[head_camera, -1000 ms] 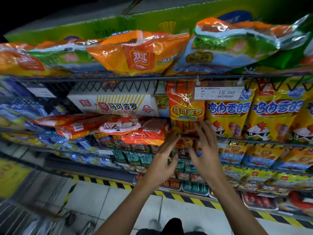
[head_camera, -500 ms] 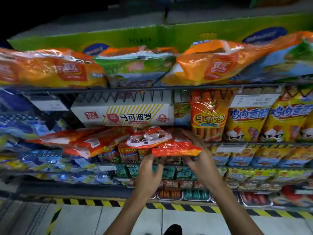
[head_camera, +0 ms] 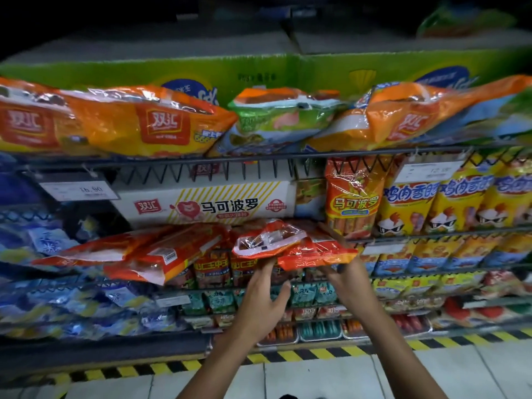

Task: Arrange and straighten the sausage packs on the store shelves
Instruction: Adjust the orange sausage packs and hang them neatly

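Wire store shelf [head_camera: 259, 154] stocked with sausage packs. Below white carton [head_camera: 201, 204], right hand [head_camera: 349, 279] fingers grasp orange sausage pack [head_camera: 316, 253]; left hand [head_camera: 263, 300] fingers extended, touching adjacent clear-fronted pack [head_camera: 267, 240] from underneath.

Two bare forearms rise from the bottom edge of the frame, uncovered from the elbow area to the wrist, no sleeve showing on either. The bare left hand [head_camera: 260, 300] and bare right hand [head_camera: 352, 283] carry no glove, ring, watch or band. Fingernails are short; finer detail is lost to blur.
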